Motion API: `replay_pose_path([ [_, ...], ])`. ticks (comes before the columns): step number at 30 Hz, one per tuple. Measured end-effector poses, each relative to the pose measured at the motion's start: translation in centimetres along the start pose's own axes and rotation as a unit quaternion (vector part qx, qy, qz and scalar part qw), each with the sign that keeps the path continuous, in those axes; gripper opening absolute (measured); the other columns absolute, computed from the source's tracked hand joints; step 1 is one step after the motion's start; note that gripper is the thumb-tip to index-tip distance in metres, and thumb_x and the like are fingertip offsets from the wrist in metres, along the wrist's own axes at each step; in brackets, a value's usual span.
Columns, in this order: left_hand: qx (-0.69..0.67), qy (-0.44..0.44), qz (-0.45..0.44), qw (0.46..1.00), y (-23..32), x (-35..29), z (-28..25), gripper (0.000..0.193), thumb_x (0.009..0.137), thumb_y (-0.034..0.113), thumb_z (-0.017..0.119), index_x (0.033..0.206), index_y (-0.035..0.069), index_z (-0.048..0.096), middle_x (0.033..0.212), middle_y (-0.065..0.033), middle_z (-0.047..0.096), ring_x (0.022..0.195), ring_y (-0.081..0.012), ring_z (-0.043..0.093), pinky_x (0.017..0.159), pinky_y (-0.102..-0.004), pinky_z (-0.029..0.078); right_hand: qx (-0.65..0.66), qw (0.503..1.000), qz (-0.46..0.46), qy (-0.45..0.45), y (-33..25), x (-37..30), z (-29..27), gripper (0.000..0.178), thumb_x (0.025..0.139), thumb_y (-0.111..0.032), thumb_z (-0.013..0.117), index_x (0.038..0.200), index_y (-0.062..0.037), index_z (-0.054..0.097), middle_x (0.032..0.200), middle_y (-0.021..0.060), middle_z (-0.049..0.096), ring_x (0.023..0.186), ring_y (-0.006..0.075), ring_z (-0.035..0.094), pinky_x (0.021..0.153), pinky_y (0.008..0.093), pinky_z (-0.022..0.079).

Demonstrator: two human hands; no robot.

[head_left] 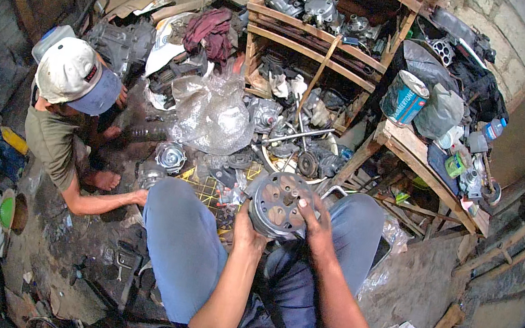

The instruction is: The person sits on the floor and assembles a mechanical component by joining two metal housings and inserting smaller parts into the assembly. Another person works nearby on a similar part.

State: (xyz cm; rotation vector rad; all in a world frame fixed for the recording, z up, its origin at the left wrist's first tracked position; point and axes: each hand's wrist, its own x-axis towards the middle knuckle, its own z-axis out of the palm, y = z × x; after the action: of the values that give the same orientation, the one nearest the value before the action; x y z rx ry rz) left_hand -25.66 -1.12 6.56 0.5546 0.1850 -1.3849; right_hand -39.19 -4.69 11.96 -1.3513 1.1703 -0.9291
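Between my raised knees I hold a round metal clutch assembly [277, 198], a thick grey drum with brownish patches and openings on its upward face. My left hand [248, 232] is wrapped round its left lower side. My right hand [314, 227] grips the right side, its thumb laid on the top face. The undersides of both hands' grips are hidden by the drum. Beyond it, a yellow crate [205, 193] with small parts stands on the floor, and a round silver machine part [170, 157] lies left of the crate.
A person in a cap [73, 73] crouches at left, one arm reaching toward my left knee. Wooden shelves [320, 24] hold metal castings. A wooden bench [429, 164] at right carries a blue paint can [404, 99]. Bubble wrap [216, 111] and loose parts cover the floor ahead.
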Motion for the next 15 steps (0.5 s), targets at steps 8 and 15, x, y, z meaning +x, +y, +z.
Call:
replay_pose_path([
  [8, 0.188, 0.021, 0.132, 0.973, -0.5, -1.1, 0.6, 0.065, 0.098, 0.056, 0.038, 0.139, 0.007, 0.044, 0.139, -0.0139, 0.05, 0.127, -0.0273, 0.049, 0.107, -0.0442, 0.039, 0.336, 0.934, 0.1, -0.062, 2.0, -0.7, -0.2, 0.058, 0.089, -0.039, 0.06, 0.137, -0.0087, 0.049, 0.129, 0.0087, 0.056, 0.115, 0.0256, 0.056, 0.099, 0.0437, 0.045],
  [15, 0.457, -0.089, 0.188, 0.865, -0.2, -2.3, 2.0, 0.117, 0.081, 0.066, 0.062, 0.154, 0.002, -0.003, 0.158, -0.0238, 0.007, 0.146, -0.0337, 0.013, 0.118, -0.041, 0.013, 0.346, 0.938, 0.006, 0.017, 3.8, -0.5, -1.2, 0.056, 0.089, -0.042, 0.06, 0.132, -0.0058, 0.054, 0.126, 0.0104, 0.059, 0.114, 0.0232, 0.057, 0.099, 0.0408, 0.045],
])
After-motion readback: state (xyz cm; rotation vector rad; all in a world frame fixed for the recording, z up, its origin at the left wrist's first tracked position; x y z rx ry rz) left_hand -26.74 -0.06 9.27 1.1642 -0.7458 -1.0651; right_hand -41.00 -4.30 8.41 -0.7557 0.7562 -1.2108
